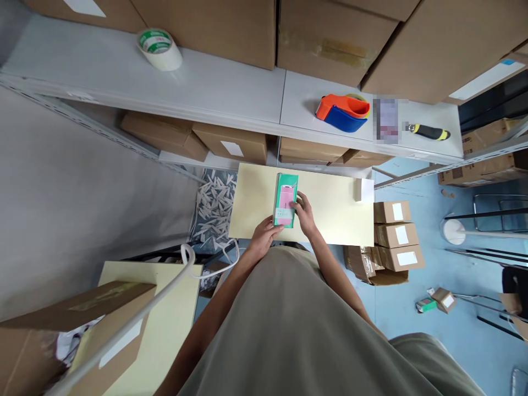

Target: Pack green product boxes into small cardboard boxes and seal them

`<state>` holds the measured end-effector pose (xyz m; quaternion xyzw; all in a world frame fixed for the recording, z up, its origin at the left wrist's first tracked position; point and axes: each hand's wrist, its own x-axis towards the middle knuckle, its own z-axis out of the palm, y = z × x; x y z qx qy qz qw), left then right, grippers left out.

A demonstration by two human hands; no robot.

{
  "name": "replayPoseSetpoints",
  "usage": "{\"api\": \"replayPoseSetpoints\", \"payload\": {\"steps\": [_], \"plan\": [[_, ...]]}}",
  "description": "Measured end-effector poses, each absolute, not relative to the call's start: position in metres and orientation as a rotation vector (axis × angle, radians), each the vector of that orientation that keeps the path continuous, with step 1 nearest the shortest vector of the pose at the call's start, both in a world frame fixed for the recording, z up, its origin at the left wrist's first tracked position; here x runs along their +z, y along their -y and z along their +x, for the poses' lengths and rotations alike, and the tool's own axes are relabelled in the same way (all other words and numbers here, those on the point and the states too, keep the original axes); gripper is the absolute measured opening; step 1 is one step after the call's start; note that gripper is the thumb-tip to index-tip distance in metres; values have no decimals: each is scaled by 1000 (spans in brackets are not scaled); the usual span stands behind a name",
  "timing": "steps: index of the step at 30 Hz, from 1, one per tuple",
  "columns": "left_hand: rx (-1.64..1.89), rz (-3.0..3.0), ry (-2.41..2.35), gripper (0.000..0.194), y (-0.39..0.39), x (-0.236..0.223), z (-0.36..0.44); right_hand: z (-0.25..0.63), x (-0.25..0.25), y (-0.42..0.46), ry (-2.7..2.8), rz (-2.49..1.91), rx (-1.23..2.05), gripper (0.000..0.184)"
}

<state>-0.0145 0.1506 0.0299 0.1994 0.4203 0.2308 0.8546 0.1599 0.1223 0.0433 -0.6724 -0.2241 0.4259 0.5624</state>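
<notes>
A slim green box [286, 201] with a pink device printed on its front is held above the pale yellow table [330, 209]. My left hand [264, 235] grips its lower left corner, thumb lying across the bottom edge. On the right side, my right hand [304, 213] closes on the box with the thumb on its front face; the fingers behind are partly hidden. A small white box [364, 190] sits at the table's right end, apart from both hands.
A shelf [231, 88] ahead carries cartons, a tape roll [159, 48], an orange and blue tape dispenser [343, 112] and a yellow-black knife [429, 132]. Stacked small cartons [398, 236] stand right of the table. At left are an open carton [111, 330] and a white tube [157, 308].
</notes>
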Motion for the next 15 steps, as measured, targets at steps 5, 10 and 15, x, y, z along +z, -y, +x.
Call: {"api": "replayPoseSetpoints", "payload": {"steps": [5, 10, 15], "plan": [[606, 506, -1015, 70, -152, 24, -13, 150, 48, -127, 576, -1688, 862, 87], [649, 575, -1098, 79, -149, 21, -12, 138, 54, -126, 676, -1828, 799, 98], [727, 745, -1080, 75, -141, 26, -5, 140, 54, -125, 730, -1925, 725, 76]]}}
